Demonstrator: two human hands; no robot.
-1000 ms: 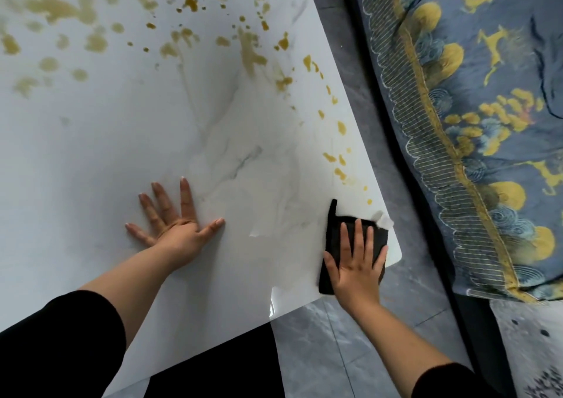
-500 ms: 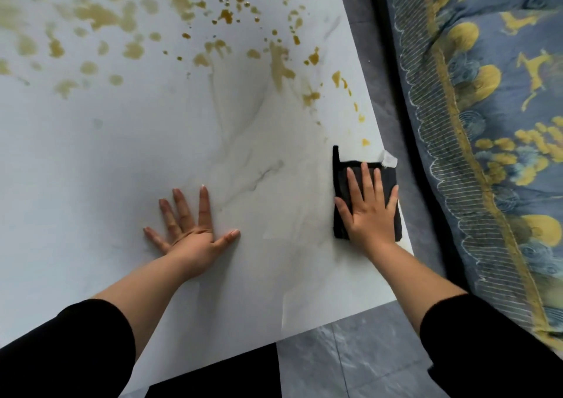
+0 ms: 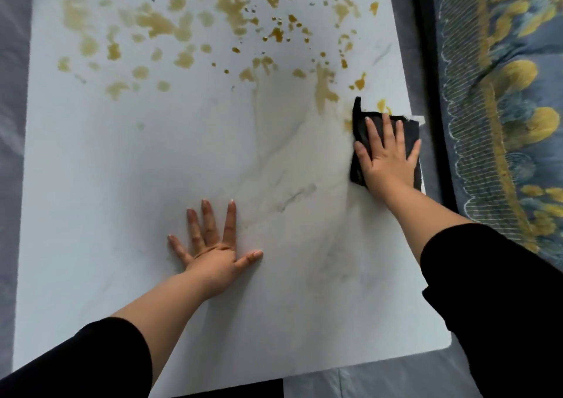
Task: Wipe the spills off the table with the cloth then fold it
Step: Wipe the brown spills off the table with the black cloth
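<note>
The white, faintly veined tabletop [image 3: 122,169] spreads under both hands and well beyond their fingertips. Past the right hand's outer side, off the tabletop's edge, lies a blue fabric [image 3: 502,93] patterned in yellow. Yellow-brown spills [image 3: 231,1] are scattered in blots and droplets across the far stretch of the tabletop, well ahead of the left hand's fingers. The nearest blots lie just beyond the right hand's fingertips and beside its thumb. Black sleeves [image 3: 487,291] cover both upper forearms. The black cloth [image 3: 409,131] lies flat at the tabletop's right edge, directly under the right hand, with one corner sticking up ahead of the thumb. The right hand [image 3: 385,157] presses down on it with straight, slightly spread fingers. The left hand [image 3: 213,254] rests palm-down on bare tabletop, fingers splayed wide, holding nothing, well apart from the cloth.
</note>
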